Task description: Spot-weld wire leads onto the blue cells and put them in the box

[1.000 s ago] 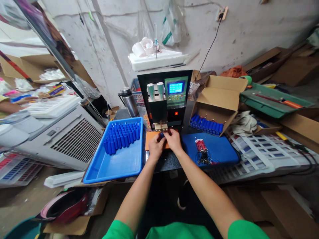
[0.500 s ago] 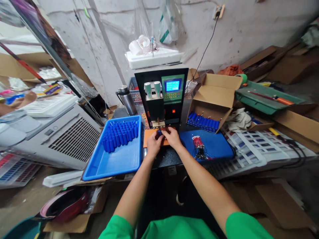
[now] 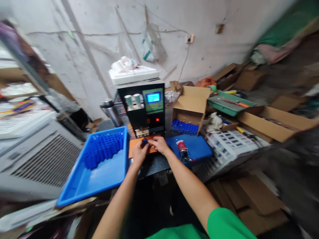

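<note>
My left hand (image 3: 140, 151) is closed round a blue cylindrical battery cell (image 3: 144, 142), just in front of a black spot welder (image 3: 155, 128) with a lit screen. My right hand (image 3: 159, 145) is beside it, fingers pinched close to the cell; what they hold is too small to make out. Under both hands lies an orange board (image 3: 133, 146). To the left, a blue tray (image 3: 104, 179) holds many upright blue cells (image 3: 103, 149). On a blue pad (image 3: 196, 146) to the right lies a bundle of red and black wires (image 3: 182, 149).
Behind the pad stands an open cardboard box (image 3: 193, 103) with more blue cells. A steel flask (image 3: 112, 113) is left of the welder. Farther right are a green tray (image 3: 230, 103) and a white plastic crate (image 3: 224, 146). A grey air cooler (image 3: 42, 166) borders the left.
The view has swung right, so the bench appears farther left and lower. My hands have drawn slightly back from the welder's tips, with the blue cell now showing at my left fingers.
</note>
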The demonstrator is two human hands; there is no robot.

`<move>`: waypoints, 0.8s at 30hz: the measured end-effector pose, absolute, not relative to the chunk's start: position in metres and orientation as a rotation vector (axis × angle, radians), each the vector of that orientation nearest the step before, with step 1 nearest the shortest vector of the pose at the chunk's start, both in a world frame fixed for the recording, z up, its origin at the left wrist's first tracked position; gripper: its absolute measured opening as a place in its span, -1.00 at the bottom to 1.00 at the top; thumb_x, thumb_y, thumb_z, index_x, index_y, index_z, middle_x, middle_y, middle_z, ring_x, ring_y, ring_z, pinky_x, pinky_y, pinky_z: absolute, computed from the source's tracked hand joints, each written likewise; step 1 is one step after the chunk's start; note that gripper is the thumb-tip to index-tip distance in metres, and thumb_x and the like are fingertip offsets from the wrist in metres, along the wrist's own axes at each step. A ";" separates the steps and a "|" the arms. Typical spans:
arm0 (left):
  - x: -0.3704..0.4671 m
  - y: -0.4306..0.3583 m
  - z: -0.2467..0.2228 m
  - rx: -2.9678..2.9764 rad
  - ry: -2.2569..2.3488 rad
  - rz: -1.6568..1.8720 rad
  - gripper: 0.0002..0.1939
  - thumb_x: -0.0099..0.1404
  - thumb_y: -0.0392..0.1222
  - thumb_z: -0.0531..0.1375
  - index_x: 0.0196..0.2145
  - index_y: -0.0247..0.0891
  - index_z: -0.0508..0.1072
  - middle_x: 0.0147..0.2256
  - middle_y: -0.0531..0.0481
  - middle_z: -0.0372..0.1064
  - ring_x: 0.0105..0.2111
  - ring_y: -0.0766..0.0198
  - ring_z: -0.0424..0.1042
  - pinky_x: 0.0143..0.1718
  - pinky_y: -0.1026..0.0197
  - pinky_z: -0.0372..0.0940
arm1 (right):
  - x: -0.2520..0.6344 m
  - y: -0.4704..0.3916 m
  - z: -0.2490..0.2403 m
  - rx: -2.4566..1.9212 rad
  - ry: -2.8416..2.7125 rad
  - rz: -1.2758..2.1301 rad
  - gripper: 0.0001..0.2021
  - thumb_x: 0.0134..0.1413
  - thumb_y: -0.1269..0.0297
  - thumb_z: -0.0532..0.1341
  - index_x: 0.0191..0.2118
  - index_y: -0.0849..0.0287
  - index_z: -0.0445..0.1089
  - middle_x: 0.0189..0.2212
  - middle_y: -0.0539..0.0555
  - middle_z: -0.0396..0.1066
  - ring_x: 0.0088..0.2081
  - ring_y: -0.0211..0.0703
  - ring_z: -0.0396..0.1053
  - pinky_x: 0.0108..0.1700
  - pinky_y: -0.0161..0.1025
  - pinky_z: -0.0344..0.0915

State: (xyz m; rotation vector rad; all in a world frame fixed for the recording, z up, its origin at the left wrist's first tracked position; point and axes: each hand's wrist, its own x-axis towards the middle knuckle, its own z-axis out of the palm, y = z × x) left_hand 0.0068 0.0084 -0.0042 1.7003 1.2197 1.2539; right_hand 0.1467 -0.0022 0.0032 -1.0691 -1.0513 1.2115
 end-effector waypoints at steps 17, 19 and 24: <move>-0.021 -0.047 -0.009 1.923 1.311 1.240 -0.72 0.28 0.00 0.22 -0.21 -0.25 0.56 -0.25 -0.08 0.55 -0.25 0.19 0.51 -0.15 0.14 0.37 | 0.155 -0.001 -0.010 -0.965 -0.856 1.344 -0.66 -0.26 0.05 0.40 -0.58 0.22 0.37 -0.72 -0.06 0.29 -0.69 -0.41 0.13 -0.65 -0.40 -0.01; -0.020 -0.046 -0.010 2.006 1.314 1.268 -0.76 0.28 -0.03 0.22 -0.24 -0.23 0.55 -0.28 -0.06 0.55 -0.29 0.21 0.50 -0.16 0.14 0.35 | 0.154 -0.001 -0.010 -0.980 -0.867 1.323 -0.66 -0.26 0.05 0.40 -0.59 0.22 0.36 -0.72 -0.06 0.29 -0.69 -0.41 0.13 -0.65 -0.40 -0.02; -0.013 -0.044 -0.011 1.915 1.288 1.314 -0.78 0.30 -0.06 0.19 -0.28 -0.23 0.54 -0.34 -0.04 0.53 -0.33 0.24 0.48 -0.20 0.17 0.34 | 0.155 -0.004 -0.008 -0.989 -0.926 1.302 -0.64 -0.22 0.00 0.39 -0.58 0.21 0.35 -0.70 -0.06 0.29 -0.68 -0.40 0.14 -0.64 -0.40 0.01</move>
